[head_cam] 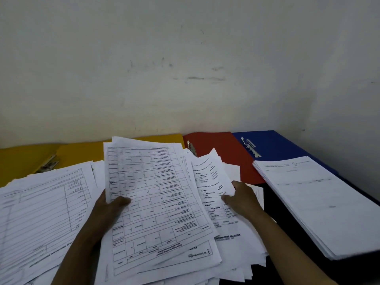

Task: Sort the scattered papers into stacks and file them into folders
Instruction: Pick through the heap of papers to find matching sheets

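Now your left hand point(111, 208) grips a sheaf of table-form sheets point(156, 204), thumb curled over its left edge and the other fingers hidden beneath. These sheets are white, printed with ruled rows and boxes, and they face away from you: the logo and heading sit at the near end, so the print reads upside down. Their long axis runs from you toward the red folder point(222, 153), tilted slightly left at the far end. Your right hand point(240, 199) pinches the right edge of a letter-style page point(211, 194) just right of the sheaf, on the red folder's near side. Left of the red folder lies a yellow folder point(82, 153); right of it a blue folder point(275, 145) with a neat white stack point(312, 202) lying partly over it.
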